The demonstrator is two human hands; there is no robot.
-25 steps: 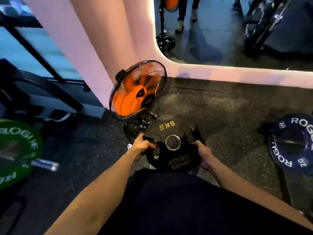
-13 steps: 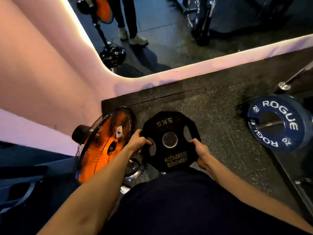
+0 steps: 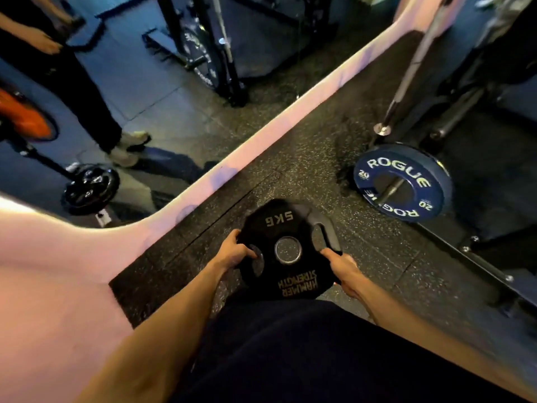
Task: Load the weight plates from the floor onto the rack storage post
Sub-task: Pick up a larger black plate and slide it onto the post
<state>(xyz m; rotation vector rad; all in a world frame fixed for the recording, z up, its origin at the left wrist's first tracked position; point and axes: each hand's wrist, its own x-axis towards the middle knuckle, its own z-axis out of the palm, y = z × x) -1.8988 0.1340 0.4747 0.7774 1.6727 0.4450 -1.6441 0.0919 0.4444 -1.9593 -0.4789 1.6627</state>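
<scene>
both hands, left hand [image 3: 235,253] and right hand [image 3: 343,267], closed through grip slots of rigid black 5kg plate [image 3: 286,248]; light, rubbery, holds secure there.

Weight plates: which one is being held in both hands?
The black 5KG plate, gripped by the left hand and right hand; the blue Rogue plate sits on a bar.

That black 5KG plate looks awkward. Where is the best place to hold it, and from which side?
By its cut-out handle slots. The 5KG plate has openings on either side of its centre hole, leaving rim bars to wrap the fingers around. Come in from both edges, as here: left hand at the left slot, right hand at the right rim, which probably keeps it balanced.
</scene>
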